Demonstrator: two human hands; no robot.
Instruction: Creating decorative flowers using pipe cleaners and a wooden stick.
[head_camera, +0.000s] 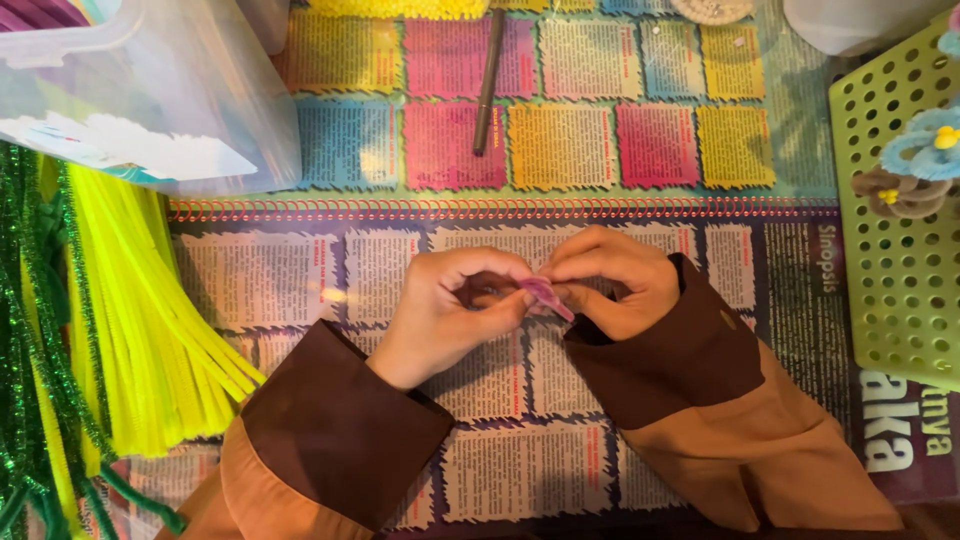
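Both my hands meet over the middle of the table on a small pink pipe cleaner piece (545, 296). My left hand (455, 305) curls around its left side, thumb and fingers pinched on it. From the right, my right hand (610, 280) pinches the same piece with its fingertips. Most of the pink piece is hidden between the fingers. Brown sleeves cover both forearms.
A pile of neon yellow pipe cleaners (150, 320) and green tinsel stems (30, 350) lie at the left. A clear plastic box (150, 90) sits top left, a dark stick (488, 80) at the top, and a green perforated tray (900, 250) with small pipe-cleaner flowers (925, 150) at the right.
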